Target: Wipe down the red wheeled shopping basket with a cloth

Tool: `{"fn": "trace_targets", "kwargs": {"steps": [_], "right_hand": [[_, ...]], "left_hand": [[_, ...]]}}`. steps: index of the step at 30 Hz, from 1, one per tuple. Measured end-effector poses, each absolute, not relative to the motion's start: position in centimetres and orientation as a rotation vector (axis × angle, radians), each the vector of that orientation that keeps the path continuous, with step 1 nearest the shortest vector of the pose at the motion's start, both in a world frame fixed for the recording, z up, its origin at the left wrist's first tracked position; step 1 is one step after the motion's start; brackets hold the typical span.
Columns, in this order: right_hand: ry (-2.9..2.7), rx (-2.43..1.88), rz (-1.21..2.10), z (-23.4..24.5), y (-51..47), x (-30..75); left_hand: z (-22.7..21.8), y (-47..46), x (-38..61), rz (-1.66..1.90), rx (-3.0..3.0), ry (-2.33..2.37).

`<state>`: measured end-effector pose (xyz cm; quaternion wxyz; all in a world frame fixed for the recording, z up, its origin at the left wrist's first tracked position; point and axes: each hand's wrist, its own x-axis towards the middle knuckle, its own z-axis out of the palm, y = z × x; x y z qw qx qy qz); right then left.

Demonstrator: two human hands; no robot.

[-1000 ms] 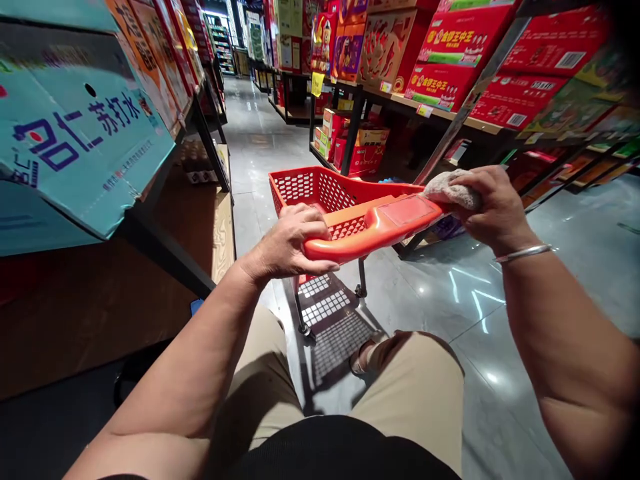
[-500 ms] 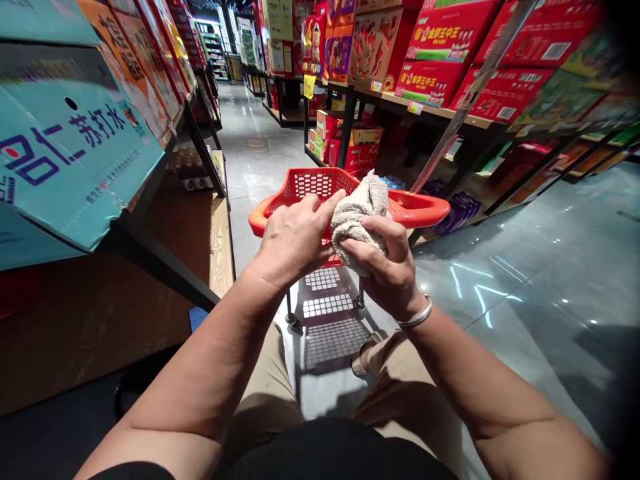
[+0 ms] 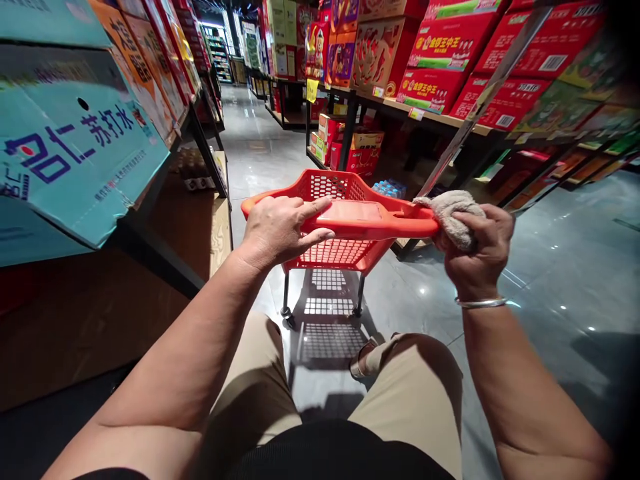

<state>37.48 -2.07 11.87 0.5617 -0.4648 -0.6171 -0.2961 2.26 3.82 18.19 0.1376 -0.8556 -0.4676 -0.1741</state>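
A red plastic shopping cart (image 3: 345,250) with mesh walls stands in front of me, its handle (image 3: 365,223) running across at hand height. My left hand (image 3: 280,227) grips the left part of that handle, thumb on the near side and index finger along the top. At the handle's right end, my right hand (image 3: 480,243) is closed around a bunched beige cloth (image 3: 455,213). The cloth presses against the handle's right corner; its underside is hidden. A bangle circles my right wrist.
Light-blue cartons (image 3: 75,133) jut from a shelf close on the left. On the right, a shelf carries red boxes (image 3: 445,40), with a slanted metal post (image 3: 485,100) in front. Wrapped bottles (image 3: 389,189) sit low beyond the cart. A tiled aisle (image 3: 265,133) runs ahead.
My right hand has moved right with the cloth, from the handle's middle to its right end, uncovering the middle. My left hand has shifted slightly left and lower along the handle.
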Motion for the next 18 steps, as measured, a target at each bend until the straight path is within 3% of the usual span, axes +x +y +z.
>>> {"fn": "trace_targets", "kwargs": {"steps": [10,18], "right_hand": [[-1.657,-0.767,-0.640,9.6,-2.4,19.8],[-1.813,-0.793,-0.827,4.9,-0.8,27.6]], "left_hand": [[18.8,3.4,2.3,-0.582,-2.568,-1.384],[18.7,3.7,1.4,-0.656,-2.577,-1.386]]}}
